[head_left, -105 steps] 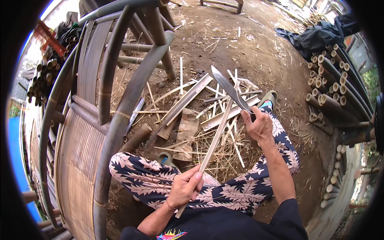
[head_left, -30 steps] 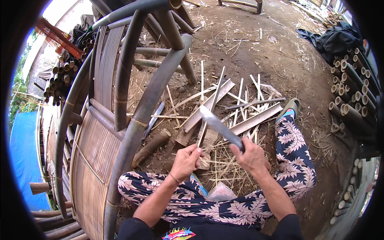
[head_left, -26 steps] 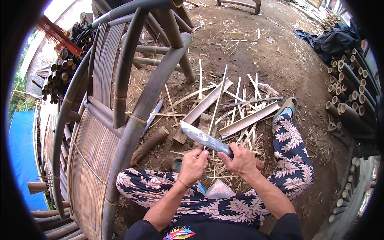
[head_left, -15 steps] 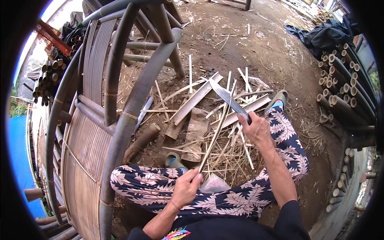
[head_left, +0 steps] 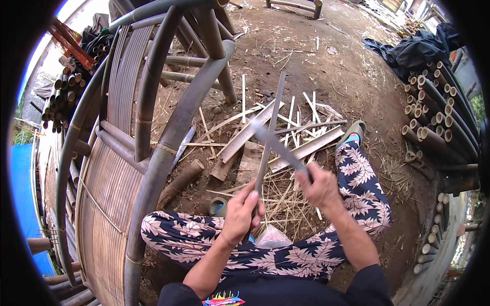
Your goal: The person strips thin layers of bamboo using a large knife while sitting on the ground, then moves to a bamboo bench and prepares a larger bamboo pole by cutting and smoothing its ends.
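In my left hand [head_left: 242, 214] is a long bamboo strip [head_left: 270, 130], its dark outer side showing and its far end pointing up and away from me. The fingers wrap round it near its lower end. My right hand [head_left: 320, 187] is closed round the handle of a large knife [head_left: 282, 148]. Motion blurs the blade, which slants up to the left and crosses the strip in this view; whether they touch I cannot tell. Split bamboo pieces [head_left: 309, 149], a wooden block [head_left: 251, 163] and thin shavings [head_left: 286, 204] lie on the ground between my legs.
A bamboo chair [head_left: 109, 188] stands close on my left, beside a short bamboo log [head_left: 181, 182]. Stacked bamboo poles [head_left: 431, 115] with a dark cloth [head_left: 418, 48] are on the right. A clear plastic bag [head_left: 273, 237] lies near my lap.
The strip in my left hand has turned over to its dark side and stands more upright, gripped farther along. The knife has moved down and left across it.
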Tool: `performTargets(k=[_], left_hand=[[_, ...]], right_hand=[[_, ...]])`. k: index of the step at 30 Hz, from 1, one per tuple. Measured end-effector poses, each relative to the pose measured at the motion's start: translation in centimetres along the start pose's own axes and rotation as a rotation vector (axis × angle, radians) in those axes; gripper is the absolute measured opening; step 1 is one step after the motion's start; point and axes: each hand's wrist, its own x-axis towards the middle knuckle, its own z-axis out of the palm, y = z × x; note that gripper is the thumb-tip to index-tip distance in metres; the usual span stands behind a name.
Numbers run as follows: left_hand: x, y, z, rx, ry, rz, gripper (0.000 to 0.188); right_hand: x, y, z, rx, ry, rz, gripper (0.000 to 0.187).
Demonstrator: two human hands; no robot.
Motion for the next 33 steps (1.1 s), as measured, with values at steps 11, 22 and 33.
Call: performTargets(k=[11, 22, 33], left_hand=[[0.1, 1.4, 1.8, -0.06, 0.043, -0.022, 0.043], [-10.4, -2.0, -3.6, 0.115, -0.133, -0.176, 0.044], [2.2, 2.1, 1.5, -0.526, -0.192, -0.282, 0.041]], right_hand=[[-0.1, -0.7, 2.9, -0.134, 0.132, -0.164, 0.068], [7.4, 7.2, -5.3, -0.145, 0.234, 0.255, 0.076], [-0.8, -2.7, 1.3, -0.125, 0.199, -0.338, 0.067]])
